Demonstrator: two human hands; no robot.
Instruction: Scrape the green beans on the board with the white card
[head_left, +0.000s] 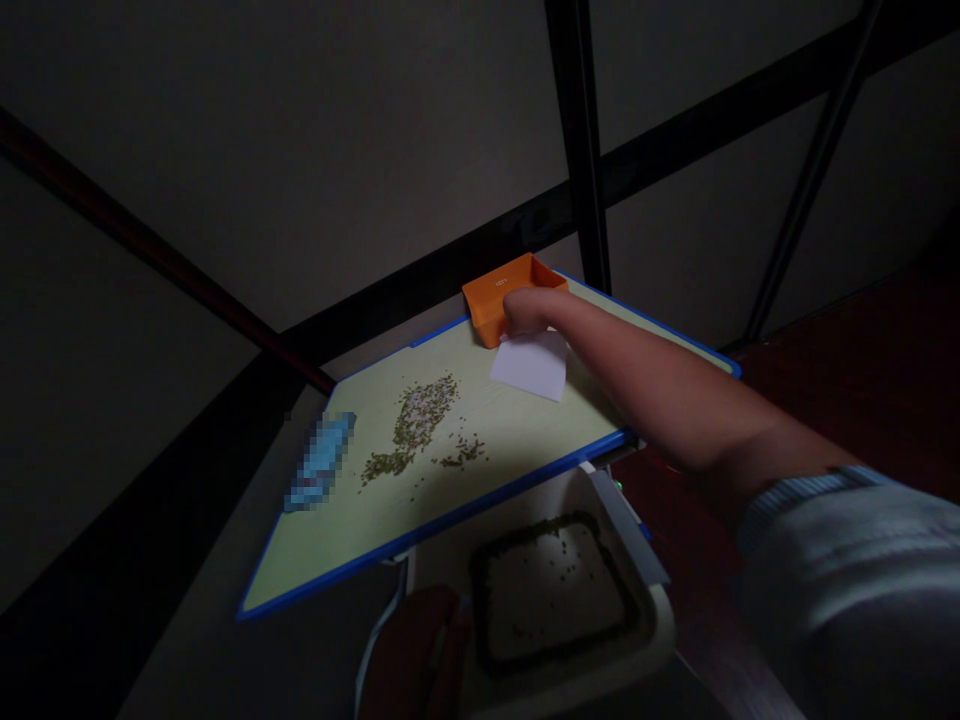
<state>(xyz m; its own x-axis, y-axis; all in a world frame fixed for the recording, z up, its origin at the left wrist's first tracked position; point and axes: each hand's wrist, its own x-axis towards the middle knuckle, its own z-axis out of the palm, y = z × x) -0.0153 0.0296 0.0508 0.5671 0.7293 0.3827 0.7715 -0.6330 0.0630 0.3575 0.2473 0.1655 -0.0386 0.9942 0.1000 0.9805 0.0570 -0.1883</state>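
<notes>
My right hand (527, 310) reaches across to the orange box (491, 303) at the board's far edge. It is bent over the box's near side, and its fingers are hidden. Just below that hand lies a white sheet of paper (532, 365). In deep shadow at the lower left of a pale tub (652, 650), my left hand (420, 650) has its fingers pressed together; what they hold, if anything, does not show. Inside the tub, a dark band of small grains (555, 655) forms a squarish ring, with a few strays in its middle.
A cream board (300, 570) with a blue edge stretches beyond the tub. Scattered on it is a patch of small greenish grains (416, 420). A blurred blue packet (322, 462) lies at the board's left edge. Dark-framed panels (420, 130) stand behind.
</notes>
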